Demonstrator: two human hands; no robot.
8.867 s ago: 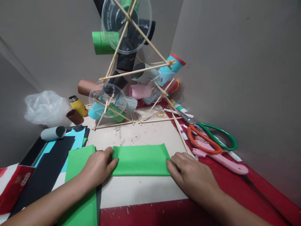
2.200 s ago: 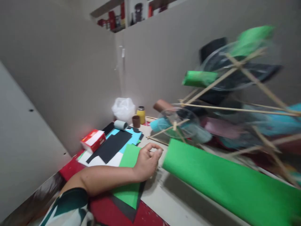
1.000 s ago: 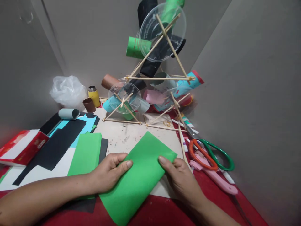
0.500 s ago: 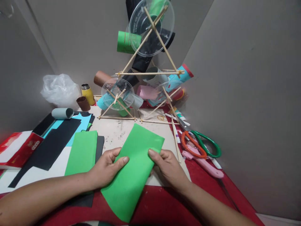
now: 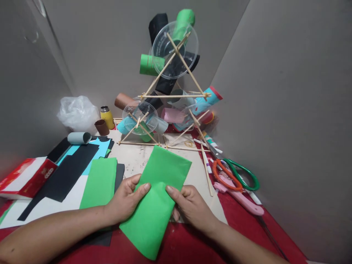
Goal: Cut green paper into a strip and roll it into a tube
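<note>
The left hand [image 5: 126,200] and right hand [image 5: 194,209] both pinch a bright-green, curved paper sheet [image 5: 154,216], which is held tilted over the near edge of an off-white flat board [image 5: 130,156]. Too hard a pinch could crease it, since it already buckles between them; uneven pulling might tear it. The contents of the yellow metal-necked bottle [image 5: 107,118], crumpled translucent plastic bag [image 5: 77,115] and red-and-white box [image 5: 27,178] cannot be made out.

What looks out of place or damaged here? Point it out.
The scissors overlap a pink tool on the right, which looks jumbled. Dark specks dot the pale board, dirtying its surface. Nothing looks broken; the held green paper shows no visible tear.
</note>
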